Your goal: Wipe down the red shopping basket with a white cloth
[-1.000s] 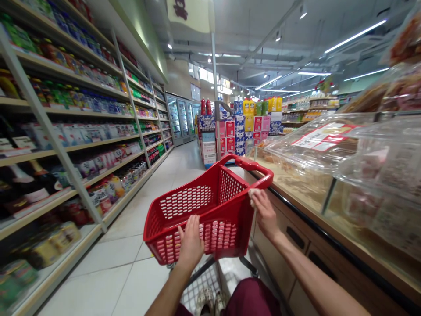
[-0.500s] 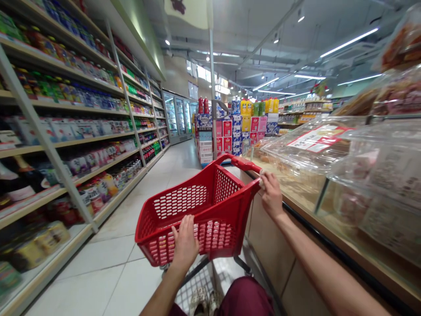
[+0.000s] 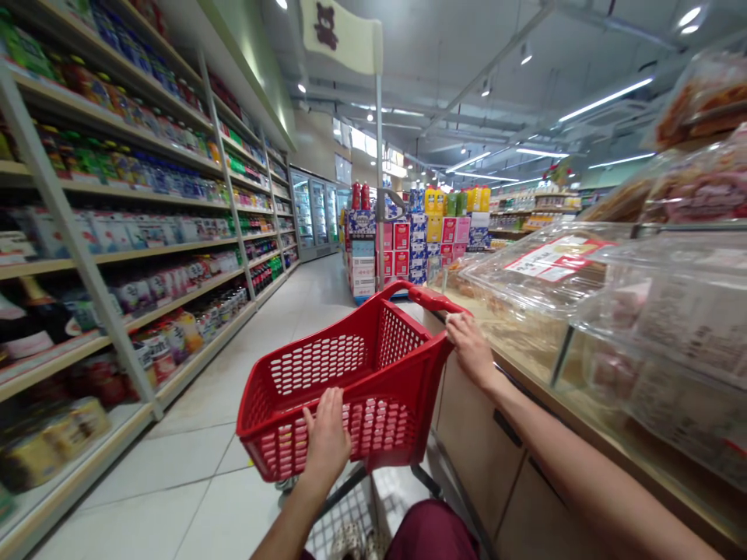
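Observation:
Before me stands a red plastic shopping cart [image 3: 379,424] with perforated sides; the part of its inside that shows holds nothing. My left hand [image 3: 327,435] lies against its near side, fingers stretched straight over the top rim and the thumb apart. At the cart's right end, my right hand [image 3: 470,351] is closed around the corner of the red handle [image 3: 429,299], its fingertips partly hidden. A grey pole with a cream bear flag [image 3: 344,35] rises behind the handle.
Long drink shelves [image 3: 134,183] run along the left. On the right a wooden counter [image 3: 484,451] carries clear packaged food boxes [image 3: 548,264], close to my right arm. Stacked drink cartons [image 3: 402,249] stand ahead, and glass-door fridges [image 3: 312,210] line the back.
The cart's handle end and my right hand have shifted slightly left and down in view. More of the bear flag and the counter front shows. My left hand keeps its place on the rim.

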`<state>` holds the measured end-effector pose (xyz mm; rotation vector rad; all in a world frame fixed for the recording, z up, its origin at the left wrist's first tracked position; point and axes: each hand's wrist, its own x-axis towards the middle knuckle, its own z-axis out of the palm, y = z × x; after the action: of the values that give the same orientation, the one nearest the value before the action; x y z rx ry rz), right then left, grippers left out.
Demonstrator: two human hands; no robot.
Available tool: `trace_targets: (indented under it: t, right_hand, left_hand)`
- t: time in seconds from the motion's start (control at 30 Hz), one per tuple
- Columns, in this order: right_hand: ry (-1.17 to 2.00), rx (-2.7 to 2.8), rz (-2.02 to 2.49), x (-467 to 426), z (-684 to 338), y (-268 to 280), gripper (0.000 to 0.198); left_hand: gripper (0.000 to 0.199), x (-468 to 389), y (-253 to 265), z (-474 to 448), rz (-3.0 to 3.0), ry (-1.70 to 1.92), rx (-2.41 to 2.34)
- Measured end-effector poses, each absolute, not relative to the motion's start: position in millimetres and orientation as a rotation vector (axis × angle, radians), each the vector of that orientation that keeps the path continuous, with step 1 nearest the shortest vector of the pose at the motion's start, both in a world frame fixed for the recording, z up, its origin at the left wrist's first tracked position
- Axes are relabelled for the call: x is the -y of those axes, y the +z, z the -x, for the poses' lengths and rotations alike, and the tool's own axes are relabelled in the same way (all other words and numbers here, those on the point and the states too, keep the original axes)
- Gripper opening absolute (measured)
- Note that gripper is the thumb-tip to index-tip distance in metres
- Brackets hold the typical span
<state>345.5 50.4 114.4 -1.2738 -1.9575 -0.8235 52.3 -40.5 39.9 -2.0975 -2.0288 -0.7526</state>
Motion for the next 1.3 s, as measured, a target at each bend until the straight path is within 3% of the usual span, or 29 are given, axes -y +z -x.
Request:
trace_targets:
  t: [0.13, 0.33, 0.53, 0.7, 0.9, 1.1, 1.3]
  right_hand:
    - [-0.845, 2.318, 0.930, -39, -319, 100, 0.036]
    - [-0.867, 1.993, 1.291, -47, -327, 114, 0.036]
    - [-0.859, 2.313, 0.940, -34, -293, 93, 0.031]
    - [-0.860, 2.046, 1.257, -36, -296, 100, 0.034]
    - [-0.875, 2.259, 0.976, -32, -272, 82, 0.033]
    - [-0.847, 1.995, 1.216, -36, -281, 86, 0.035]
    - [-0.795, 2.272, 0.847, -24, -239, 61, 0.036]
  left_hand:
    - [0.064, 41, 40, -52, 2.088, -0.730, 2.014]
    - [0.065, 42, 44, -53, 2.100, -0.672, 2.016]
    - [0.067, 43, 40, -52, 2.091, -0.636, 1.965]
    - [0.072, 43, 34, -49, 2.099, -0.568, 1.908]
    - [0.075, 43, 35, -48, 2.112, -0.496, 1.935]
    - [0.075, 44, 39, -49, 2.129, -0.471, 1.959]
    - [0.073, 44, 38, -49, 2.130, -0.472, 1.945]
